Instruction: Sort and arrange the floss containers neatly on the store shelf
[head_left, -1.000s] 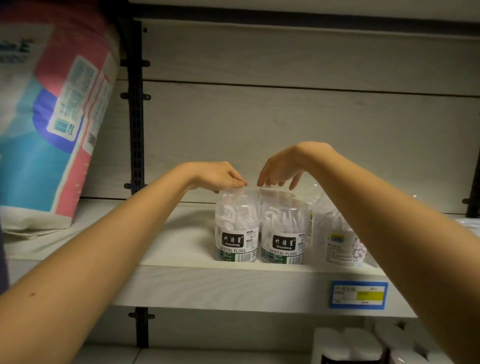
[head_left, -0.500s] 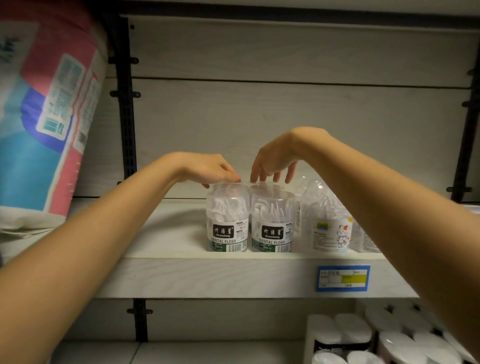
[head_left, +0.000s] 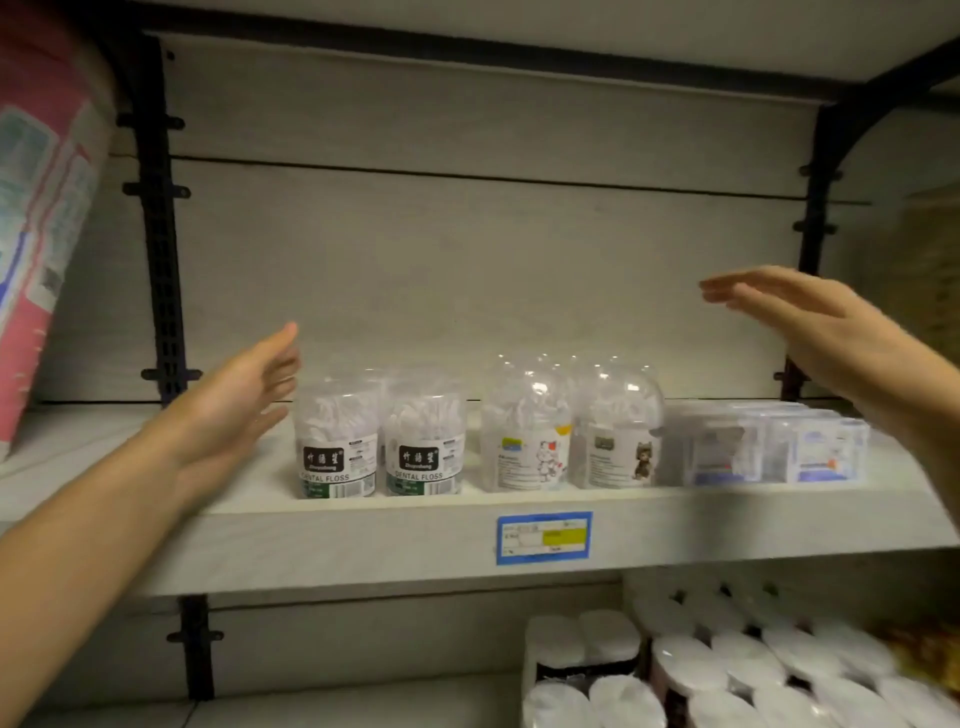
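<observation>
Two clear floss jars with black-and-green labels (head_left: 337, 447) (head_left: 424, 446) stand side by side at the front of the pale shelf (head_left: 363, 540). To their right stand two dome-topped jars with cartoon labels (head_left: 525, 436) (head_left: 615, 434), then flat clear floss boxes (head_left: 763, 447). My left hand (head_left: 236, 410) is open, palm toward the leftmost jar, just left of it and not touching. My right hand (head_left: 810, 322) is open and raised above the flat boxes, apart from everything.
A large pink and blue bag (head_left: 41, 208) leans at the shelf's left end. A blue price tag (head_left: 544, 538) sits on the shelf edge. Wrapped white rolls (head_left: 727, 670) fill the lower shelf at right. Black uprights (head_left: 161, 234) flank the bay.
Both hands lifted off the tops of the two black-labelled jars and spread apart, left hand to the left, right hand up and right. The view widened to the right.
</observation>
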